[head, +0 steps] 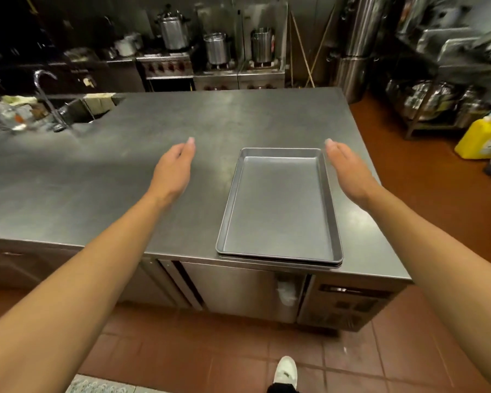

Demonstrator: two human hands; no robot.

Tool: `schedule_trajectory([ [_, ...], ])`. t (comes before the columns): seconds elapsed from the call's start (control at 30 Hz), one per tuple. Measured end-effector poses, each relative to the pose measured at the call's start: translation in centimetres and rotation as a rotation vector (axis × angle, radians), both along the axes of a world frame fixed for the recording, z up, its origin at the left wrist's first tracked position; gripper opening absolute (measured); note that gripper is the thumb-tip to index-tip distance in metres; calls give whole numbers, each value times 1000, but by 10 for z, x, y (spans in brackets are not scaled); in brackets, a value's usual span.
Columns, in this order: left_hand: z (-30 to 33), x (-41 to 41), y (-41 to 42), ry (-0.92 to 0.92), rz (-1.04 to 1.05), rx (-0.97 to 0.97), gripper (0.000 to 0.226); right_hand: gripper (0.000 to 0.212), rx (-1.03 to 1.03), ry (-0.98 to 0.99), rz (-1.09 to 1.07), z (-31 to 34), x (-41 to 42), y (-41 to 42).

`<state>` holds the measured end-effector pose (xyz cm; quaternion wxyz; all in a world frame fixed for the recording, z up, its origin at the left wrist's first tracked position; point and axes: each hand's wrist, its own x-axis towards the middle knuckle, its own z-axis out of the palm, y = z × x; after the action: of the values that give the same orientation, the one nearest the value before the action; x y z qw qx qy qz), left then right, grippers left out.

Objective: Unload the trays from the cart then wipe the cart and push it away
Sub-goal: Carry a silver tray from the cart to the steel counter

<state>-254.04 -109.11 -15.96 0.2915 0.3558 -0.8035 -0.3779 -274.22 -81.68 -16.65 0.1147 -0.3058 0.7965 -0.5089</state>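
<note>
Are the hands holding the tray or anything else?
No, nothing is held. The left hand and right hand are both open, off the trays, which lie stacked on the counter.

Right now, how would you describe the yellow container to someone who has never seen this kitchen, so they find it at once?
Start at the big steel worktable carrying the stacked baking trays, then look past its right end to the red floor. The yellow plastic jug stands there beside the metal rack of pots. It is the only bright yellow thing among grey steel.
</note>
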Motion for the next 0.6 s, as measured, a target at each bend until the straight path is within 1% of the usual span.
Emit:
schedule_trajectory([
  [0.2,13,87,78,78,-61,39,40,50,-51,-3,0,29,99,83],
  [0.3,26,123,115,80,-91,30,45,54,-50,-11,-2,41,138,125],
  [0.4,43,153,151,107,-80,35,43,59,-42,2,8,50,169,161],
  [0.43,47,164,163,119,-82,32,46,59,-41,7,11,52,179,173],
  [0.53,56,201,201,151,-109,38,65,60,-61,22,25,57,207,205],
  [0.6,59,225,224,181,-121,36,66,61,-84,26,43,60,226,225],
])
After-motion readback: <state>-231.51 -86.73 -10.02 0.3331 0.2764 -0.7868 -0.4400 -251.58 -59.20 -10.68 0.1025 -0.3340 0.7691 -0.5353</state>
